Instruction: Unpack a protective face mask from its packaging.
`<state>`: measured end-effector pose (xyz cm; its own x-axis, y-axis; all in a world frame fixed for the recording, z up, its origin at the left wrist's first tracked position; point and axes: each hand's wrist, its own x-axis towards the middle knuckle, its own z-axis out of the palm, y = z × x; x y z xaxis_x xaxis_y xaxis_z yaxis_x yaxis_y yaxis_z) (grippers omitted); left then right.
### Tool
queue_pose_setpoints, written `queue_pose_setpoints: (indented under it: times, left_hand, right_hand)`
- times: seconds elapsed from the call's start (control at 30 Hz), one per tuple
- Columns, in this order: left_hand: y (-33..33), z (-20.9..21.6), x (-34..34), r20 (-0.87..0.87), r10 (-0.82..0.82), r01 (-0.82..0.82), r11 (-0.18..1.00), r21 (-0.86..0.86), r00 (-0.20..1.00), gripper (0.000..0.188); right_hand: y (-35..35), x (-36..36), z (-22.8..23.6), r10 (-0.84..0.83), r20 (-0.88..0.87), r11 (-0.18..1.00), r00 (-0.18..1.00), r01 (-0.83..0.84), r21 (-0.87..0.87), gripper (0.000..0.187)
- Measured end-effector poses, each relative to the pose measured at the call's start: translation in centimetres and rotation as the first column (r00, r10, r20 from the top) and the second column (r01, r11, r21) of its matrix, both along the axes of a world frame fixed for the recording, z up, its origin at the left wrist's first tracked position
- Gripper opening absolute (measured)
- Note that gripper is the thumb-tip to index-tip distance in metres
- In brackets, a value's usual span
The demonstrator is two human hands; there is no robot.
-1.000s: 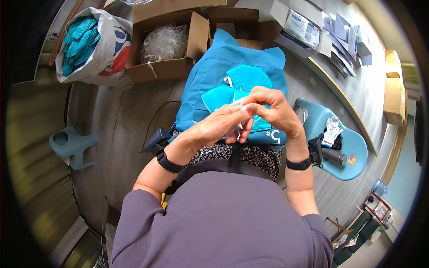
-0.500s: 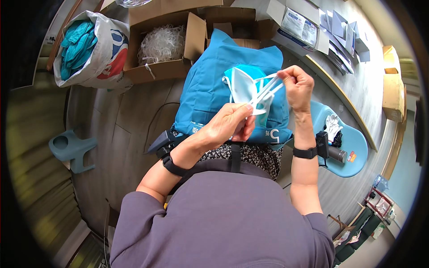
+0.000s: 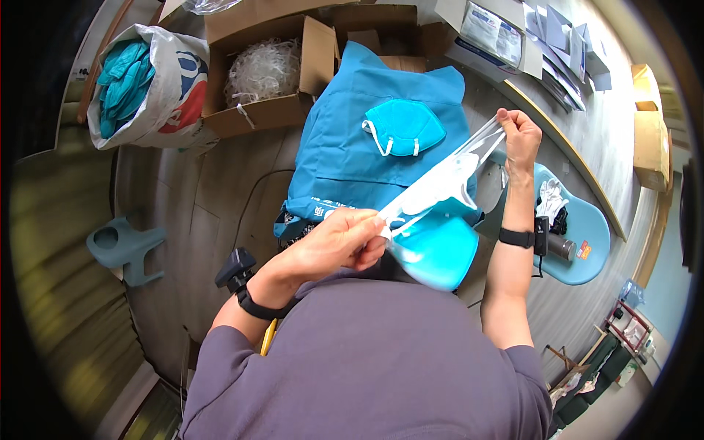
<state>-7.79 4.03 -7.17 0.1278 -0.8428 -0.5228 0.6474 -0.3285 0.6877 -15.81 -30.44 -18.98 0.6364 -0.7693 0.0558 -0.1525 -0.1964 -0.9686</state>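
A turquoise face mask (image 3: 444, 251) with white straps hangs between my hands, slightly blurred. Pinched fingers of my left hand (image 3: 341, 240) grip its white edge or strap near the middle of the view. My right hand (image 3: 519, 143), higher and to the right, holds the far end of its white straps, which are drawn taut on a diagonal. Over my lap lies a blue cloth (image 3: 341, 139) with printing along its near edge. A second turquoise mask (image 3: 407, 128) rests on that cloth, its white straps towards the left and front.
At the far left stands a white bag (image 3: 172, 88) filled with turquoise masks. Beside it, a cardboard box (image 3: 253, 121) contains a tangle of clear strips. A blue stool (image 3: 587, 253) at the right carries gloves and a dark cylinder. Another stool (image 3: 128, 246) is left on the floor.
The held mask has come down nearer my body and unfolded. My hands have spread apart, stretching its straps. The mask lying on the cloth is now fully visible.
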Motion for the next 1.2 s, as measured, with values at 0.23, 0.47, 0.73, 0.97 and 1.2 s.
queue_pose_setpoints:
  times: [0.23,0.47,0.73,0.97,1.2]
  left_hand:
    - [-3.4,-6.8,2.4,-0.475,0.140,-0.206,0.975,-0.089,0.869,0.027]
    - [-4.1,-5.4,3.2,-0.444,0.290,-0.325,0.946,-0.004,0.848,0.048]
    - [-4.2,-5.3,3.6,-0.535,0.317,-0.405,0.913,-0.053,0.783,0.037]
    - [-3.6,-7.3,3.9,-0.354,0.336,-0.370,0.929,-0.029,0.872,0.032]
    - [-3.5,-8.0,3.9,-0.499,0.455,-0.486,0.871,0.076,0.737,0.039]
  right_hand:
    - [10.3,2.3,4.7,0.513,0.041,0.830,0.857,-0.508,0.231,0.009]
    - [11.2,1.0,5.5,0.584,-0.014,0.787,0.812,-0.562,0.254,0.028]
    - [12.0,0.5,6.2,0.658,0.015,0.720,0.753,-0.635,0.279,0.040]
    - [12.6,0.9,5.8,0.611,0.063,0.694,0.789,-0.572,0.438,0.010]
    - [12.0,0.2,5.9,0.507,0.224,0.682,0.833,-0.546,0.487,0.007]
